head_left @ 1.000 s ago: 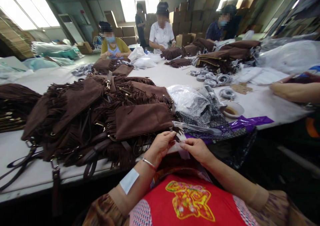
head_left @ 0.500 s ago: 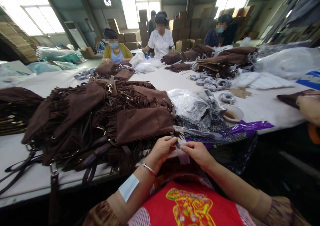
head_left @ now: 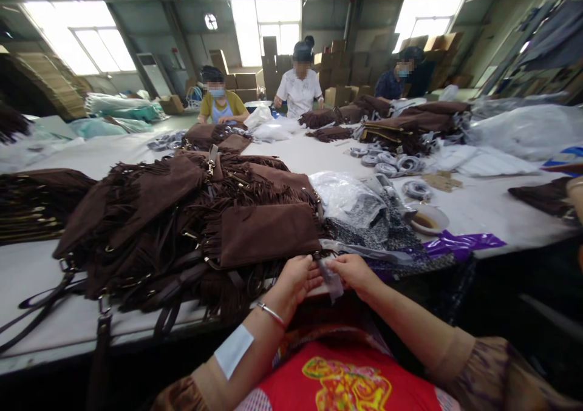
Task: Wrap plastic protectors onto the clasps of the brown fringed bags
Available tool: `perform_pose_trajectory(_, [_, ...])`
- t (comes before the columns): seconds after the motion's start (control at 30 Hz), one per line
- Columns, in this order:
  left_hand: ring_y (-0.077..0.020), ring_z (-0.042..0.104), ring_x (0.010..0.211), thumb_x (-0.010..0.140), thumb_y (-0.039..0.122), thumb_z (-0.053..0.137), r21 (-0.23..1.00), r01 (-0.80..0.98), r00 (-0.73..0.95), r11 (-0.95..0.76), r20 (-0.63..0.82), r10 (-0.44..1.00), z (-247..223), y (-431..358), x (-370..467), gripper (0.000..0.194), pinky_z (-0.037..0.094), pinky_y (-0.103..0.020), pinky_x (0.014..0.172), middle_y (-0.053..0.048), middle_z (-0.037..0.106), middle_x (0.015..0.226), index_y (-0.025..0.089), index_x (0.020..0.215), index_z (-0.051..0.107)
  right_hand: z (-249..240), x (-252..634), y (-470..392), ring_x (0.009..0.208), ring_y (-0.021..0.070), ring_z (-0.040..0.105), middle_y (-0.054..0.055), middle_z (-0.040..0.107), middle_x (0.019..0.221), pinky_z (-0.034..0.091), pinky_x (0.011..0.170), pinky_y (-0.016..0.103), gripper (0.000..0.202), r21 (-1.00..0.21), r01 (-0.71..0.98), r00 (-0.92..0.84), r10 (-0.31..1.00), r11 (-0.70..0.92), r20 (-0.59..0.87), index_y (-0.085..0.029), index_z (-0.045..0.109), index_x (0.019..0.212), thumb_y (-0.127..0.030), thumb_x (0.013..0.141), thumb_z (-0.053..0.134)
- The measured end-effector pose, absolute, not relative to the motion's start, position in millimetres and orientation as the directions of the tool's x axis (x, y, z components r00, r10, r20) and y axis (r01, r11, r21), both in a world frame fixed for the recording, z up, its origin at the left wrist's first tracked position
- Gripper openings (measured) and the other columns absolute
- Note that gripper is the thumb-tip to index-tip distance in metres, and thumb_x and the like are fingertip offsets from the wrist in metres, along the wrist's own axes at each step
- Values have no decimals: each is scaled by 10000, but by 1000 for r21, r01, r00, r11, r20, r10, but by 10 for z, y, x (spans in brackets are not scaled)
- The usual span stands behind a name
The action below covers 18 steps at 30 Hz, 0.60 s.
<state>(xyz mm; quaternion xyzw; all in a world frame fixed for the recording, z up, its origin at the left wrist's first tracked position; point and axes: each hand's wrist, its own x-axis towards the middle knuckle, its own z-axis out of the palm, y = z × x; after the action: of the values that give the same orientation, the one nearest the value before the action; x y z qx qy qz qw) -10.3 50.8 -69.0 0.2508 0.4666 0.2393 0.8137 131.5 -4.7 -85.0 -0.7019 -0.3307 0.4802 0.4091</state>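
Note:
A dark brown suede fringed bag lies flat on top of a heap of similar bags at the table's front edge. Beside its lower right corner, my right hand pinches a narrow strip of translucent plastic film between thumb and fingertips. The strip hangs down between my two hands, its upper end near a small dark part at the bag's corner. My left hand is at the strip's left side, palm turned inward, thumb apart from its loosely bent fingers. Whether those fingertips touch the strip is hard to see.
Clear plastic bags and a purple plastic sheet lie right of the heap. Behind them are a tape roll and coiled grey straps. Straps hang over the table edge at left. Several co-workers stand or sit across the table.
My left fingers have loosened from their pinch and spread away from the thumb. The film strip shows more plainly, still pinched by my right hand. The camera view has tilted upward slightly.

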Motion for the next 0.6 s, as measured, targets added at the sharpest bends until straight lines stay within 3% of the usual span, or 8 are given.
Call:
perform_pose_trajectory(0.17, [-129,647,628,902,190,484,633,-156,452,758,-637,625,-651,520,-47,110,500,-246,589,-58,666,824,164,979,558,-868,1359,65,364,73,305,-67,345,393,194,382,224,356,-882,258,362,886,-394,-290,-190,489,509,-468,707,591])
perform_pose_trajectory(0.3, [-122,642,632,888,176,499,661,-162,450,732,-611,651,-645,495,-60,124,508,-246,590,-49,661,816,161,955,602,-876,1365,170,397,81,326,-46,374,413,207,401,231,382,-871,330,362,901,-364,-239,-192,469,464,-464,710,579])
perform_pose_trajectory(0.43, [-147,656,656,826,127,566,689,-169,447,704,-583,678,-672,472,-64,121,559,-324,655,-64,671,805,142,927,632,-904,1314,250,432,106,395,-8,466,443,256,426,240,386,-859,367,371,903,-357,-217,-169,550,482,-472,722,542])
perform_pose_trajectory(0.6, [-157,639,623,736,138,684,734,-193,334,651,-574,747,-794,486,-13,81,575,-367,658,-45,641,692,126,749,606,-949,1294,246,467,127,435,12,514,474,278,447,247,402,-852,380,362,906,-359,-221,-160,576,509,-491,727,508])
